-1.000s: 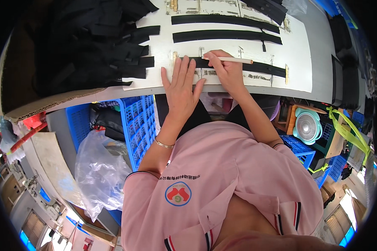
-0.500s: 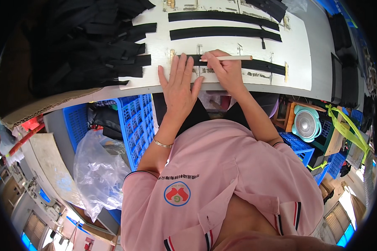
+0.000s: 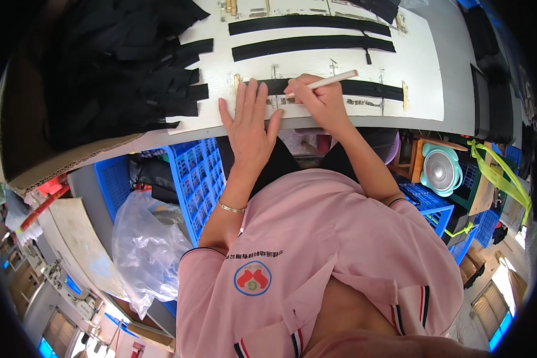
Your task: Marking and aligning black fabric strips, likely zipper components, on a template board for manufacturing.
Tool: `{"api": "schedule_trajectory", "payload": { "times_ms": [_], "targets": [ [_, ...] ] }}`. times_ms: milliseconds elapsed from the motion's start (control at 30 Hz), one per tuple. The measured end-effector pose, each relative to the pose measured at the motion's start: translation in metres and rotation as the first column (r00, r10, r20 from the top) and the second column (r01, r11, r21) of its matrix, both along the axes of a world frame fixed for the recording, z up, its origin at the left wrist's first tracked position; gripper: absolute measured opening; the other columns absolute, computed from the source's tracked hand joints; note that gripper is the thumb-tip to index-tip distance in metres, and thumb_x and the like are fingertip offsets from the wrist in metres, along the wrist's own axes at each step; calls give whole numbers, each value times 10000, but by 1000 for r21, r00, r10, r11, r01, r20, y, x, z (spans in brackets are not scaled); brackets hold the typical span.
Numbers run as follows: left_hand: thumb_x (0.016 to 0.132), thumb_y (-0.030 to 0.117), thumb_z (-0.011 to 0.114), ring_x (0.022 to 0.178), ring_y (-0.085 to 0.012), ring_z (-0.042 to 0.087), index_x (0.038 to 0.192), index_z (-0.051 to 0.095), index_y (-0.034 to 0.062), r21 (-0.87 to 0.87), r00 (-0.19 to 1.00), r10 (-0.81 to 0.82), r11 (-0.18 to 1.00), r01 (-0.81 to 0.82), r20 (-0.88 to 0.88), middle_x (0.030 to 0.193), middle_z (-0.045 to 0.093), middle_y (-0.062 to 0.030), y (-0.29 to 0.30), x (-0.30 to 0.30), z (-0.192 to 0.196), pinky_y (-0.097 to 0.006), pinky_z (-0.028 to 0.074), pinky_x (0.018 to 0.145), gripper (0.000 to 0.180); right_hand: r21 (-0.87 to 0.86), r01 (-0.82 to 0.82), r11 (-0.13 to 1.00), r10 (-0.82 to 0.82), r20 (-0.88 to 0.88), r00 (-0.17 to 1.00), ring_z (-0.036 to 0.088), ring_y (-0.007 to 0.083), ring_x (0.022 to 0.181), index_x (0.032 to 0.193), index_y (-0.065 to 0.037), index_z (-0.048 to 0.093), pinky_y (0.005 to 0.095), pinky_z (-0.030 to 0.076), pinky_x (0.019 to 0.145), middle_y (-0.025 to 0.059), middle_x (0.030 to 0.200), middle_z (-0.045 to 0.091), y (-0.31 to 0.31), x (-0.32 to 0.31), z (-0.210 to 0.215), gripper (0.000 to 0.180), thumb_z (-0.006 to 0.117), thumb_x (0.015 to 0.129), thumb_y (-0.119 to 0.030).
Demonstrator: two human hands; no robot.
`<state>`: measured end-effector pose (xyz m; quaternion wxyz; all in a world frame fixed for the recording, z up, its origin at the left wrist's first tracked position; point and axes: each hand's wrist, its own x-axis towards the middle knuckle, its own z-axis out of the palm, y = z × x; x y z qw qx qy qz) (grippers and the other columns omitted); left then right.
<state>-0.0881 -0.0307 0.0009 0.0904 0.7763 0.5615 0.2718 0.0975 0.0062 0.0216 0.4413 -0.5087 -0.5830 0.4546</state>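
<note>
Under the fingertips (image 3: 262,89) of the flat left hand (image 3: 249,126) lies a black zipper (image 3: 365,88); the right hand (image 3: 323,102) pinches a white pencil (image 3: 335,78).

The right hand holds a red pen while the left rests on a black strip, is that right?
Not quite: the pen in the right hand is white, not red, as the head view shows. The left hand does rest on a black strip.

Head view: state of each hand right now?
Left hand: open, laid over the left end of a black strip.
Right hand: closed, holding a white pen.
</note>
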Motion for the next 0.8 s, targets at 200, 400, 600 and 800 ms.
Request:
{"api": "schedule_trajectory", "payload": {
  "times_ms": [200,400,600,800],
  "targets": [
    [949,316,702,1485,-312,396,1439,561,40,-28,1000,1,1000,-2,-30,1533,510,-145,-1,-1,-3,-585,101,1233,580,55,332,942,-333,10,943,525,48,593,879,22,763,225,393,536,18,663,645,-8,61,14,245,630,999,-145],
    [954,321,697,1491,-316,388,1451,552,42,-44,999,-3,999,1,-41,1544,498,-143,-1,0,3,-587,89,1234,588,88,353,932,-359,68,931,494,39,561,879,-7,766,224,372,512,-5,619,594,-6,76,-5,212,652,992,-145],
    [960,345,684,1513,-318,344,1507,479,39,-61,994,-105,992,107,35,1598,426,-140,-7,38,18,-604,69,1231,660,145,301,943,-316,97,944,542,62,642,917,19,754,229,407,574,28,731,666,-8,77,-11,235,618,1017,-145],
    [959,326,684,1489,-294,373,1516,486,69,-116,960,-259,956,270,102,1574,464,-115,-4,81,11,-564,76,1235,645,193,302,934,-329,130,935,642,104,619,880,-10,757,260,471,557,64,757,735,-5,77,-16,199,663,984,-151]
  ]
}}
